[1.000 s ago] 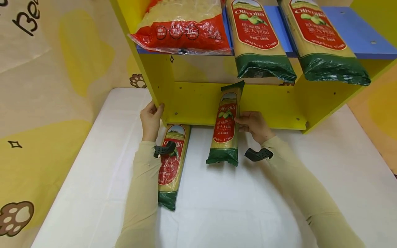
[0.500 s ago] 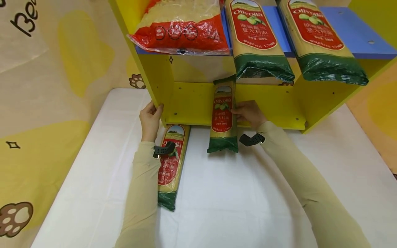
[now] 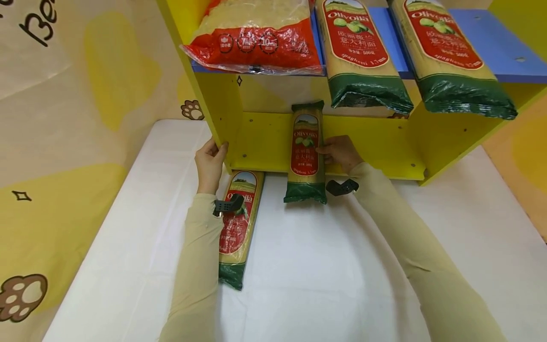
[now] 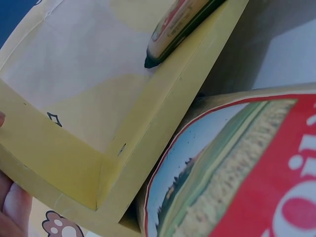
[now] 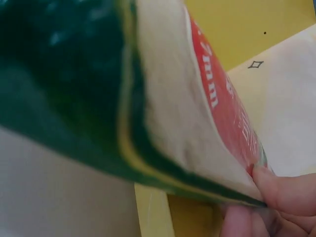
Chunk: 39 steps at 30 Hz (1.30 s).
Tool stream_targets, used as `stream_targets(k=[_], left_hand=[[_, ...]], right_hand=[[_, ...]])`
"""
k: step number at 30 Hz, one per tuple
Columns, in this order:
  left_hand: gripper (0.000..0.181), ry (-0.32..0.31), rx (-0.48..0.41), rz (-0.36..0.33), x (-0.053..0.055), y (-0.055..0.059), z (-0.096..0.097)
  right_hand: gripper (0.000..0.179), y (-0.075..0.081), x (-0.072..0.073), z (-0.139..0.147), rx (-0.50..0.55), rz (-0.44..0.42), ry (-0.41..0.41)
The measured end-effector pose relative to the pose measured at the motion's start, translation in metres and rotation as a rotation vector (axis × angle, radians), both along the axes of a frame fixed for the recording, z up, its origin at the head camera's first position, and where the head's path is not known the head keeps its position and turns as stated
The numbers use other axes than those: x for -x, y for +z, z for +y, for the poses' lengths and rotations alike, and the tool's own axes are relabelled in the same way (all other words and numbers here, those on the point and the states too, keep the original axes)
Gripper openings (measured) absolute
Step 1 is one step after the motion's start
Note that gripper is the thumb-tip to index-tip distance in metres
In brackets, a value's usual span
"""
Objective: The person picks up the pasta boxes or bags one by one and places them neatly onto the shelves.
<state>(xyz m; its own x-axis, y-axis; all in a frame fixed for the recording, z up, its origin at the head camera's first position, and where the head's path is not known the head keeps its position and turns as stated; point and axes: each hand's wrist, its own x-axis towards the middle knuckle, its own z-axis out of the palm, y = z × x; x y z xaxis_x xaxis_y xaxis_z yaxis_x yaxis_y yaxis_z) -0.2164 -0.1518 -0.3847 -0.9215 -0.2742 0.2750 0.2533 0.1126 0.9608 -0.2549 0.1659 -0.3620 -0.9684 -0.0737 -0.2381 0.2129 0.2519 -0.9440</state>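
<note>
My right hand (image 3: 342,153) pinches the right edge of a spaghetti pack (image 3: 305,159), thumb on the front. The pack lies over the yellow lower board (image 3: 363,142) of a shelf unit, its green end jutting past the front edge. In the right wrist view, thumb and fingers hold the edge of this pack (image 5: 173,94). My left hand (image 3: 210,165) grips the front edge of the unit's left side panel (image 3: 219,107). Beneath that hand a second spaghetti pack (image 3: 243,228) lies on the white table, partly hidden by the left wrist and sleeve.
On the blue upper shelf (image 3: 513,66) lie a red bag of pasta (image 3: 256,45) and two more spaghetti packs, the middle one (image 3: 359,52) and the right one (image 3: 453,57). Their green ends overhang the front edge. White cloth covers the table (image 3: 320,275).
My right hand has pushed the pack further back over the lower board and slightly left; the pack has straightened. The left hand keeps its grip on the side panel.
</note>
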Motion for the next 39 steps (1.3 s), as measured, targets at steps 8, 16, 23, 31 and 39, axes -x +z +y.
stream_targets(k=[8, 16, 23, 31, 39], left_hand=[[0.03, 0.005, 0.001, 0.0, 0.001, 0.0, 0.001], [0.03, -0.016, -0.011, -0.016, -0.006, 0.01, 0.003], [0.031, -0.019, -0.006, -0.021, -0.015, 0.023, 0.007], [0.031, -0.002, 0.0, -0.002, -0.001, 0.002, 0.001], [0.031, -0.005, -0.004, 0.014, -0.002, 0.002, 0.001]], right_hand=[[0.023, -0.005, -0.003, 0.002, -0.091, 0.11, 0.015], [0.047, -0.007, -0.01, -0.001, -0.377, 0.167, -0.018], [0.045, -0.009, -0.018, 0.001, -0.37, 0.204, 0.001], [0.043, -0.01, -0.035, 0.009, -0.261, 0.215, 0.027], [0.038, -0.007, -0.062, 0.012, -0.183, 0.175, 0.057]])
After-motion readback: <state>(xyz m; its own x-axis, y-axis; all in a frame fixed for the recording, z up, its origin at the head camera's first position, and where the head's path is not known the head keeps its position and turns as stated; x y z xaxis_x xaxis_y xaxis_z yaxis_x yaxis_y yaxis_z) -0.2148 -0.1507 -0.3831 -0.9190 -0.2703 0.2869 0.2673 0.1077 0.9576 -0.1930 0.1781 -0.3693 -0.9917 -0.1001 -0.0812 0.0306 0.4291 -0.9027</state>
